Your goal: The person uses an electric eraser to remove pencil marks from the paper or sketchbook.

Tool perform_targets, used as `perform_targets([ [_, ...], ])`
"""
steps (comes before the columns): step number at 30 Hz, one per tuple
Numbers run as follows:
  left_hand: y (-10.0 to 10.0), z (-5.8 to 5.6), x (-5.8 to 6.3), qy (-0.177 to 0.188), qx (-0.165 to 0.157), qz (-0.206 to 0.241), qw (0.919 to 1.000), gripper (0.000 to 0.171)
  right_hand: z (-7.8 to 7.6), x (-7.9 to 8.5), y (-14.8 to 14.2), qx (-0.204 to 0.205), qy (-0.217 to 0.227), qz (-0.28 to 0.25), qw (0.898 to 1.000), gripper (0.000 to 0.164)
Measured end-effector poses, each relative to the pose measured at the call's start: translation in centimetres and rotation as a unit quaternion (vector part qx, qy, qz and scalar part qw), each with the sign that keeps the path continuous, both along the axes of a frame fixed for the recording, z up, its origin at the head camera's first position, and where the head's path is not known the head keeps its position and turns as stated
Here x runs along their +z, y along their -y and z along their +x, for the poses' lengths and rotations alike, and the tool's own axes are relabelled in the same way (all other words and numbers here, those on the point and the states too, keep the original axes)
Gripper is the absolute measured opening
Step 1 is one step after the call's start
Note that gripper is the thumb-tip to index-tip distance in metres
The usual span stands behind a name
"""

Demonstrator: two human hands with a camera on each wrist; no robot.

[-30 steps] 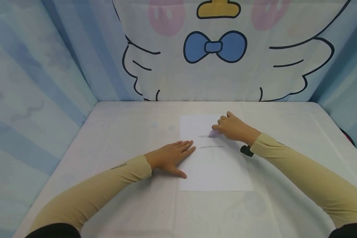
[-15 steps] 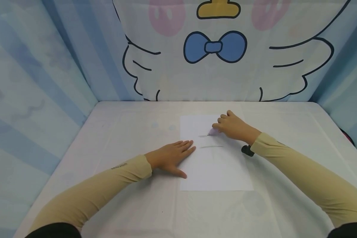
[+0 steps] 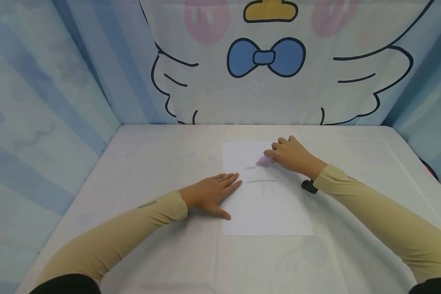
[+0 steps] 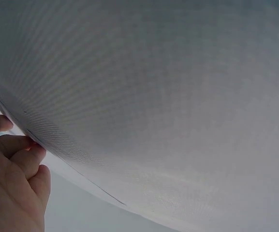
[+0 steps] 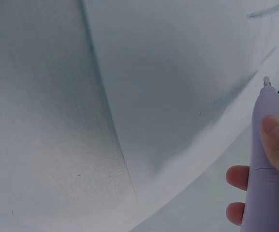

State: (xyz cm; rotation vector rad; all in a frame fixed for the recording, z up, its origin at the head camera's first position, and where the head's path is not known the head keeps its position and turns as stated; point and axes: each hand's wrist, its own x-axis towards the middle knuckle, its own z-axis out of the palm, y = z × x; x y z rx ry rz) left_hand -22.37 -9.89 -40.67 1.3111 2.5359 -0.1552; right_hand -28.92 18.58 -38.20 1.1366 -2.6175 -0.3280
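Note:
A white sheet of paper (image 3: 268, 214) lies on the table. It bears a long grey stroke (image 3: 262, 181) and a shorter one (image 3: 250, 168) farther up. My left hand (image 3: 213, 193) rests flat on the sheet's left edge, fingers spread; the left wrist view catches part of that hand (image 4: 13, 179). Near the paper's top right, my right hand (image 3: 290, 155) grips a lavender, pen-shaped electric eraser (image 3: 264, 160). Its small greyish tip points left, just above the short stroke; whether it touches is unclear. In the right wrist view, thumb and fingers wrap the eraser's body (image 5: 267, 193).
A pale cloth covers the table (image 3: 161, 163). Behind it hangs a curtain (image 3: 220, 94) with a cartoon print, and another curtain (image 3: 40, 122) borders the left side. A black wrist device (image 3: 309, 186) is under the right cuff. Small dark specks dot the surface.
My right hand has shifted slightly up and to the right with the eraser, its tip moving from the short stroke's right end to just above it. The left hand stays put.

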Motion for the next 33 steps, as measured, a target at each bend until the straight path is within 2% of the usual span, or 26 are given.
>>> perform_targets([
  [8,0.1,0.0,-0.1,0.0,-0.004,0.007,1.0,0.102,0.1,-0.5,0.0,0.025,0.015,-0.014,0.999,0.017],
  [14,0.1,0.0,-0.1,-0.003,-0.005,0.01,0.9999,0.102,0.1,-0.4,0.2,0.025,0.016,-0.018,0.999,0.014],
  [19,0.1,0.0,-0.2,-0.003,-0.004,0.007,1.0,0.102,0.1,-0.3,0.3,0.051,0.022,-0.027,0.998,0.014],
  [24,0.1,0.0,-0.1,-0.002,-0.002,0.004,1.0,0.103,-0.1,-0.7,0.2,0.043,0.001,-0.021,0.999,0.015],
  [27,0.1,0.0,-0.1,-0.005,-0.004,-0.001,1.0,0.103,-0.2,-0.9,0.3,0.052,-0.011,-0.016,0.998,0.015],
  [33,0.2,0.0,-0.2,-0.007,-0.007,0.003,0.9999,0.103,-0.5,-1.2,0.4,0.051,-0.017,-0.01,0.999,0.017],
])
